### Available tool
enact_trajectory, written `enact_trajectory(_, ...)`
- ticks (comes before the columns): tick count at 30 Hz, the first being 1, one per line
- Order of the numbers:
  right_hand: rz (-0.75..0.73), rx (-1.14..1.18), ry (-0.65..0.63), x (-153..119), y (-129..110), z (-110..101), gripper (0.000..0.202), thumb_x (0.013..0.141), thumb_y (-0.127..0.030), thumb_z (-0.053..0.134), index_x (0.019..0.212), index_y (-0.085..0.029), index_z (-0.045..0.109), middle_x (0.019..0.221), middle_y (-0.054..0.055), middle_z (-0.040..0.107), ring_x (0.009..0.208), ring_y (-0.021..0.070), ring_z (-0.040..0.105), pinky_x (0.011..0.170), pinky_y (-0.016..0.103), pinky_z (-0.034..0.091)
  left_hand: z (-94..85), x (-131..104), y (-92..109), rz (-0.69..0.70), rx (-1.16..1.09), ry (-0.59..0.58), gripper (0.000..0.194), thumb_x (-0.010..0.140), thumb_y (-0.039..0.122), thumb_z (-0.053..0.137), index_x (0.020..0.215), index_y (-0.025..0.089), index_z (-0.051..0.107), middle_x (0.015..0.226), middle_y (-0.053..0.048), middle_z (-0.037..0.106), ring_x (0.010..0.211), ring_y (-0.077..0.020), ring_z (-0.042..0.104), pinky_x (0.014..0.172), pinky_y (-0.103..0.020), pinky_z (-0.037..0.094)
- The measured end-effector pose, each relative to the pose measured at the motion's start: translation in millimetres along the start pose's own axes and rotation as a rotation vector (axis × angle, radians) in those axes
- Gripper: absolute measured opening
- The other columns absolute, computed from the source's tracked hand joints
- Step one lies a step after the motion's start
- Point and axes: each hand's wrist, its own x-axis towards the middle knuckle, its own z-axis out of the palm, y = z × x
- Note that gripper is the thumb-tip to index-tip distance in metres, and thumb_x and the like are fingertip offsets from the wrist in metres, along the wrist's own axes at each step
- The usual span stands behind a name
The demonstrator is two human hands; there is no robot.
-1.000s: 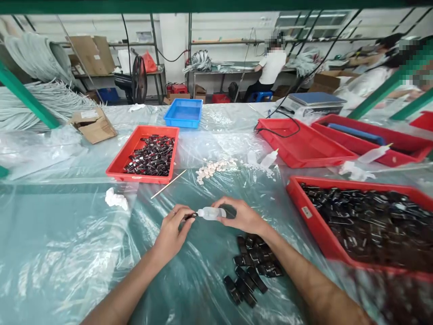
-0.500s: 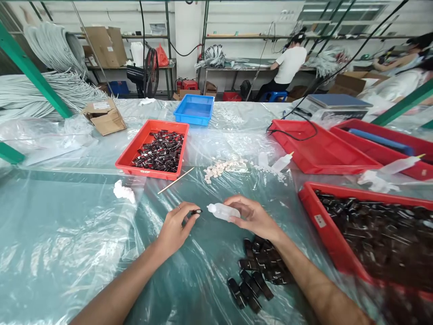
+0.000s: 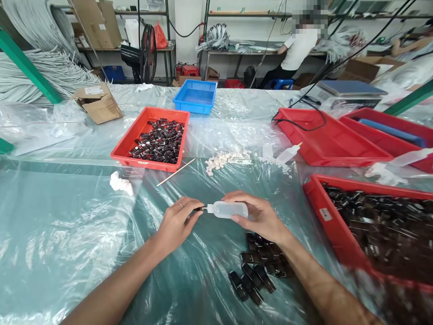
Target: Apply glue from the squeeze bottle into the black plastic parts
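Pinched in my left hand (image 3: 181, 220) is a small black part (image 3: 199, 208), mostly hidden by the fingers. My right hand (image 3: 259, 214) is closed around a translucent squeeze bottle (image 3: 230, 209), which lies nearly level with its narrow nozzle pointing left. The nozzle tip meets the black part, or comes very close to it; which one I cannot tell. Below my right wrist, a group of glossy dark brown pieces (image 3: 252, 282) lies on the plastic-covered table (image 3: 189, 280).
A red tray (image 3: 117, 155) of dark parts stands beyond my left hand, near a thin stick (image 3: 176, 172) and small pale pieces (image 3: 219, 161). On the right is a large red bin (image 3: 324, 216) of dark pieces. A blue tray (image 3: 196, 108) stands further back; a person (image 3: 301, 47) sits beyond.
The squeeze bottle has turned more level, and its nozzle has come up to the black part in my left hand. The whole view has shifted slightly.
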Motion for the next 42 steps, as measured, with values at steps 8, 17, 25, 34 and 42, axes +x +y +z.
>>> enact_trajectory(8, -0.092, -0.158, 0.137, -8, -16, 14, 0.033, 0.093, -0.025, 0.085, 0.125, -0.031, 0.081, 0.119, 0.006, 0.087, 0.105, 0.0245, 0.083, 0.089, 0.035, 0.066, -2.1, 0, 3, -0.011, 0.007, 0.007, 0.017, 0.114, 0.021, 0.057, 0.125, 0.023, 0.070, 0.111, -0.008, 0.084, 0.101, -0.0234, 0.081, 0.085, -0.037, 0.068)
enact_trajectory(17, -0.237, -0.179, 0.169, -8, -30, 19, 0.040, 0.089, -0.012, 0.085, 0.123, -0.033, 0.081, 0.120, 0.005, 0.088, 0.108, 0.0254, 0.083, 0.090, 0.037, 0.067, -2.1, -1, 6, -0.009, 0.013, -0.008, 0.017, 0.114, 0.019, 0.057, 0.125, 0.025, 0.068, 0.112, -0.007, 0.084, 0.103, -0.0221, 0.080, 0.085, -0.034, 0.066)
enact_trajectory(25, -0.319, -0.268, 0.135, -10, -29, 11, 0.047, 0.090, -0.010, 0.082, 0.131, -0.034, 0.080, 0.120, 0.006, 0.089, 0.101, 0.0273, 0.085, 0.085, 0.042, 0.066, -0.8, 0, 10, 0.057, 0.015, -0.006, 0.015, 0.114, 0.016, 0.058, 0.125, 0.022, 0.067, 0.111, -0.007, 0.083, 0.100, -0.0204, 0.078, 0.085, -0.033, 0.064)
enact_trajectory(34, -0.282, -0.352, 0.136, -15, -28, 11, 0.053, 0.092, -0.018, 0.082, 0.136, -0.047, 0.076, 0.120, 0.005, 0.088, 0.098, 0.0360, 0.084, 0.091, 0.059, 0.065, 0.4, -1, 11, 0.068, 0.010, -0.008, 0.016, 0.113, 0.015, 0.058, 0.124, 0.024, 0.066, 0.107, -0.007, 0.083, 0.097, -0.0223, 0.078, 0.083, -0.036, 0.065)
enact_trajectory(42, -0.300, -0.383, 0.134, -17, -32, 15, 0.061, 0.091, -0.019, 0.082, 0.141, -0.053, 0.074, 0.118, 0.004, 0.086, 0.094, 0.0377, 0.083, 0.085, 0.062, 0.065, 0.2, -2, 11, 0.031, -0.018, 0.003, 0.020, 0.112, 0.016, 0.057, 0.125, 0.026, 0.069, 0.110, -0.007, 0.083, 0.098, -0.0226, 0.080, 0.086, -0.036, 0.068)
